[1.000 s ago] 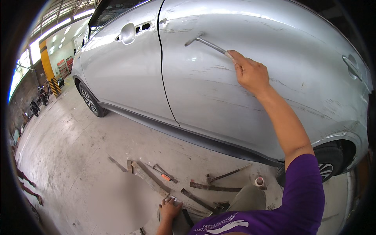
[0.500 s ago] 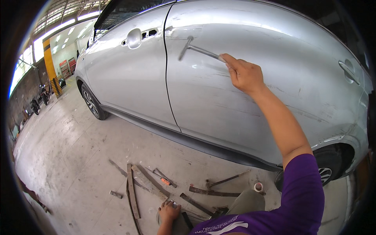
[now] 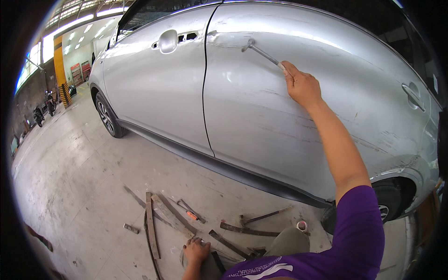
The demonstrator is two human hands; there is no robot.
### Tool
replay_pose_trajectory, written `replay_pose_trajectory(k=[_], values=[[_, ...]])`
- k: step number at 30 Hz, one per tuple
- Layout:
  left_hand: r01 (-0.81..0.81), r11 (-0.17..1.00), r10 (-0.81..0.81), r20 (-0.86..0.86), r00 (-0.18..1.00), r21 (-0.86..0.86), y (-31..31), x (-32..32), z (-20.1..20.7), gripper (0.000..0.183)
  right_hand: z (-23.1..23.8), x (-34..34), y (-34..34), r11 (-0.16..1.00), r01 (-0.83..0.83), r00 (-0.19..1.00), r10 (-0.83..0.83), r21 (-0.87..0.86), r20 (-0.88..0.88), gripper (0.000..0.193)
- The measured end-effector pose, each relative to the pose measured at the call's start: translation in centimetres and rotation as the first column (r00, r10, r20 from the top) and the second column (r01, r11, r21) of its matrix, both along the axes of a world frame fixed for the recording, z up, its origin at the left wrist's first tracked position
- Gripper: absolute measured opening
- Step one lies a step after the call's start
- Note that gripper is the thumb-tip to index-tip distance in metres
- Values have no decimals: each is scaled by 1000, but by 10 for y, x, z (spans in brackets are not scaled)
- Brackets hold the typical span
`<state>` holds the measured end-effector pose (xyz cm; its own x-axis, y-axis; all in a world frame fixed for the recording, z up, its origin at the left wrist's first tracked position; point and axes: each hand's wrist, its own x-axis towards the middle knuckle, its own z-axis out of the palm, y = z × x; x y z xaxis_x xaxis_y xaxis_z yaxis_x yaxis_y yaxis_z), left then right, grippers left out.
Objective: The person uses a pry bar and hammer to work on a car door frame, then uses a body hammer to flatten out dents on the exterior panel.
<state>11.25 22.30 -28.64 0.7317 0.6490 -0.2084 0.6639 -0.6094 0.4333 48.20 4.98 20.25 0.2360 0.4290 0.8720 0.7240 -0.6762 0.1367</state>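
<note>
My right hand (image 3: 304, 86) is wrapped round the handle of a metal body hammer (image 3: 263, 53). The hammer's head is at the scratched upper part of the silver rear door (image 3: 261, 116), near the seam with the front door; whether it touches the metal I cannot tell. Scuffs and dark scrape lines run across this door. Low down, my left hand (image 3: 196, 249) rests by my knee with its fingers curled; what they hold, if anything, I cannot make out. Beside it on the floor lie flat metal bars (image 3: 175, 214) and an orange-handled tool (image 3: 192, 215).
A second hammer (image 3: 266, 215), a roll of tape (image 3: 302, 226) and a short metal block (image 3: 131, 228) lie on the concrete floor. The front door (image 3: 154, 93) has a handle cup with open holes beside it. Motorcycles (image 3: 50, 103) and a yellow pillar (image 3: 59, 65) stand far left.
The hammer's head has swung from beside the door to nearer its surface, and my right hand has shifted slightly right. The whole view has shifted a little. My left hand stays by my knee.
</note>
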Motion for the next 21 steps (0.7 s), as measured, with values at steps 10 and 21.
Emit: replay_pose_trajectory(k=[10, 21], values=[[-18, 999, 17, -24, 1000, -36, 3, 6, -1, 55, 14, -6, 13, 1000, 3, 998, -1, 30, -70, 28], [9, 998, -20, -195, 981, -58, 4, 24, 6, 59, 44, -13, -8, 982, -89, 983, 113, 166, -146, 36]])
